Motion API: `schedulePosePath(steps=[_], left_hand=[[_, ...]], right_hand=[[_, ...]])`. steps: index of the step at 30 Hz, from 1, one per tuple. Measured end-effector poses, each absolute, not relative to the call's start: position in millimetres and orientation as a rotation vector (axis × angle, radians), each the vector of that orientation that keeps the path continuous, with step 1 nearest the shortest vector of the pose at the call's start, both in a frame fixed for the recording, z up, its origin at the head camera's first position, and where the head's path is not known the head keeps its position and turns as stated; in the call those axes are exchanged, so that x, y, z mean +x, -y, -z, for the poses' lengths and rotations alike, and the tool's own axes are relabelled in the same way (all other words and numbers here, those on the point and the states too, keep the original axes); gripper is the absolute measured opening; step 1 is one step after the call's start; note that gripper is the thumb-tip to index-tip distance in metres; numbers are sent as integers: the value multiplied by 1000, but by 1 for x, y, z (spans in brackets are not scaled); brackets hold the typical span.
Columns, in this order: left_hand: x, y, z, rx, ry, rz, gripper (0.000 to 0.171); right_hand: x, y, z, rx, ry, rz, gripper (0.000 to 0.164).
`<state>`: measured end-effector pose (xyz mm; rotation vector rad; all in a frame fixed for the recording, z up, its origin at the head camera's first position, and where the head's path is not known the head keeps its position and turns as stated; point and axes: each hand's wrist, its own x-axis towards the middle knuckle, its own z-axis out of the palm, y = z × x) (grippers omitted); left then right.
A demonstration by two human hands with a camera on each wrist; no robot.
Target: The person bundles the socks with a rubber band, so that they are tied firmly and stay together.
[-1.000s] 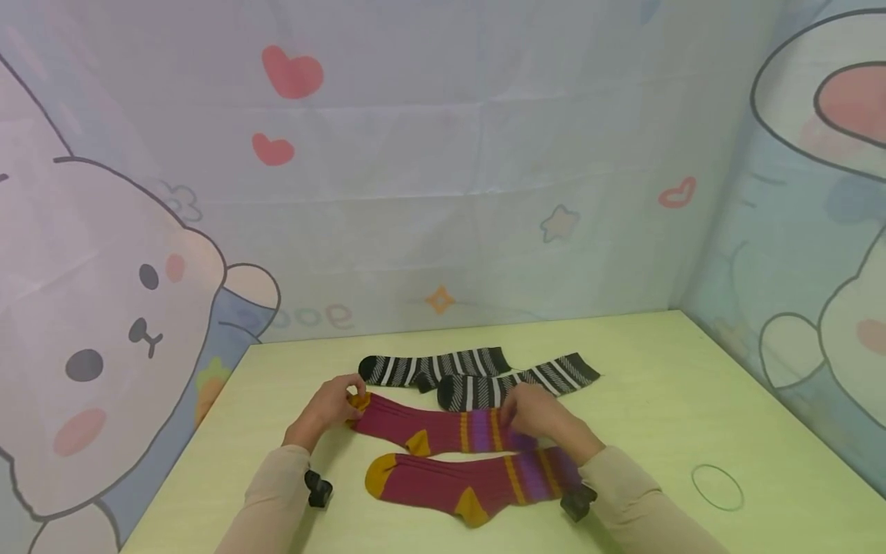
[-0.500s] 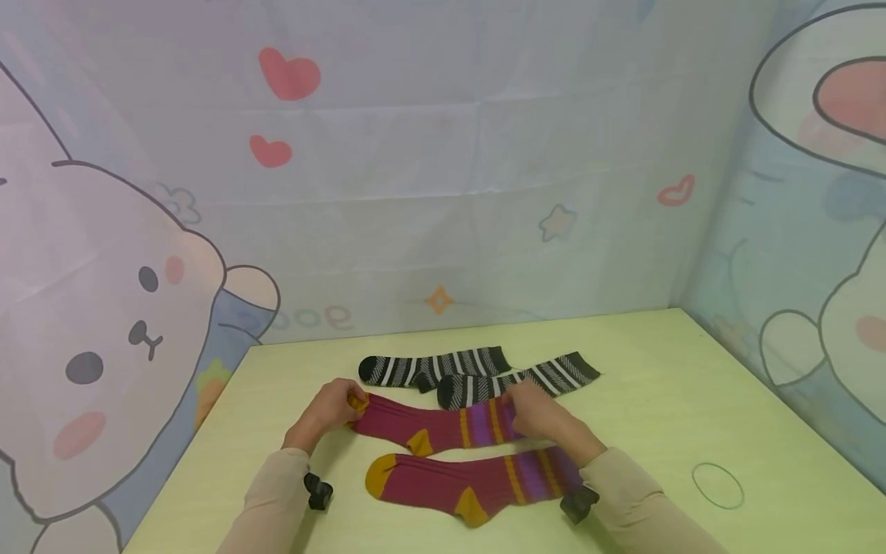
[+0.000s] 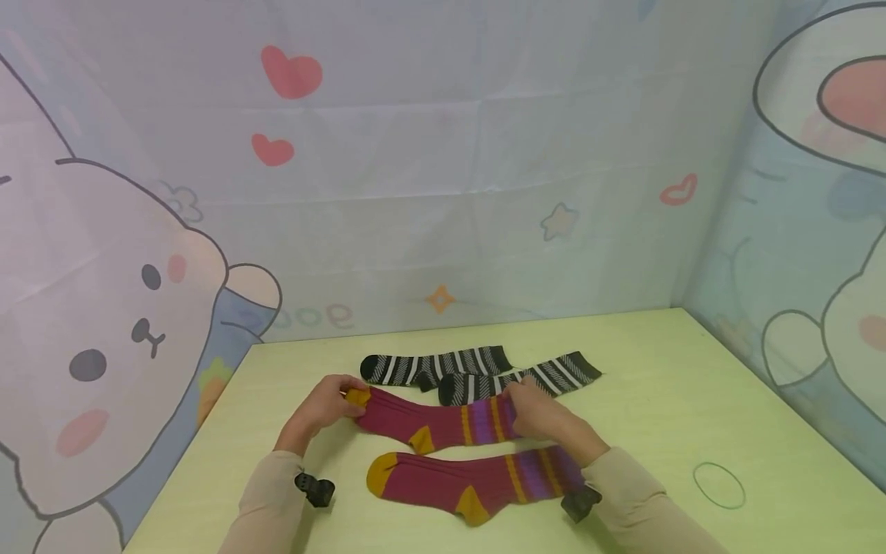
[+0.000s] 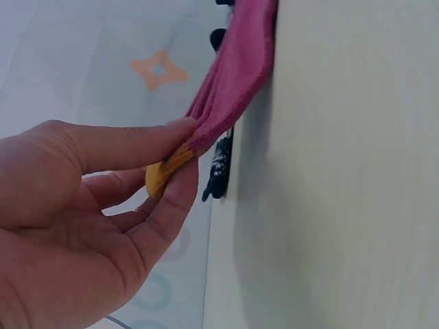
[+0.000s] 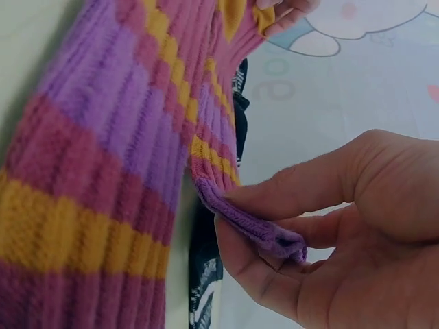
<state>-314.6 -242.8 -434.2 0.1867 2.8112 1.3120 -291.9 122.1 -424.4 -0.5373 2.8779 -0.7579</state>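
Note:
A maroon sock (image 3: 415, 419) with a mustard toe and heel and a striped purple cuff stretches between both hands. At its mustard toe, my left hand (image 3: 331, 402) pinches the fabric between thumb and fingers; the left wrist view shows the toe (image 4: 168, 168) raised off the table. My right hand (image 3: 538, 413) pinches the other end, and in the right wrist view the purple cuff edge (image 5: 250, 223) is folded between thumb and fingers. A matching maroon sock (image 3: 443, 485) lies flat in front of it, nearer the person.
Two black-and-white striped socks (image 3: 432, 368) lie behind the held sock, the right one overlapping the other. A thin green loop (image 3: 718, 485) rests on the pale table (image 3: 644, 400) at the right. A printed cloth backdrop (image 3: 415, 192) stands around the table's far sides.
The right fingers have closed on the cuff end of the farther maroon sock. Its toe end has risen slightly with the left hand. The other socks have stayed where they were.

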Motion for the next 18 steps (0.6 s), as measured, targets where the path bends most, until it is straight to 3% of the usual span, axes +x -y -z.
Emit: schedulePosePath(steps=[18], left_hand=[[-297, 238, 419, 365, -2764, -1354, 45]], right_hand=[[-296, -153, 403, -513, -2808, 791, 59]])
